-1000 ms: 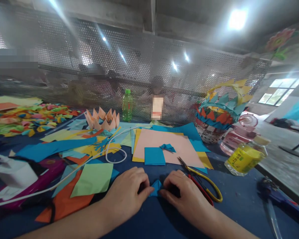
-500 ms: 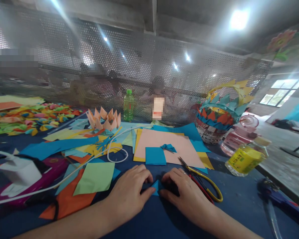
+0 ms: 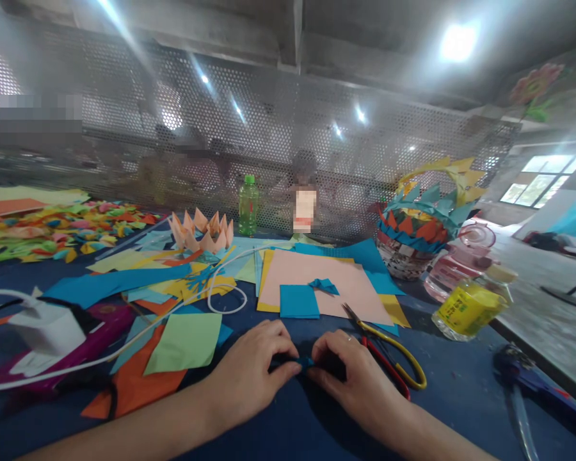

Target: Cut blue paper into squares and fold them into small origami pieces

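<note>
A small folded piece of blue paper is pinched between my two hands, low in the middle of the view, mostly covered by fingertips. My left hand grips its left side with thumb and forefinger. On its right side, my right hand holds it with curled fingers. Just beyond lie a stack of blue squares and a small folded blue piece, both on a pink sheet. Scissors with yellow and red handles rest beside my right hand.
A green bottle and a peach paper ring stand at the back. Right are a paper basket, a yellow-labelled bottle and a glue gun. A white charger with its cable lies left, near coloured paper.
The blue piece between my hands showed as an upright triangle; now only a narrow, flatter bit shows. My fingers have drawn closer over it.
</note>
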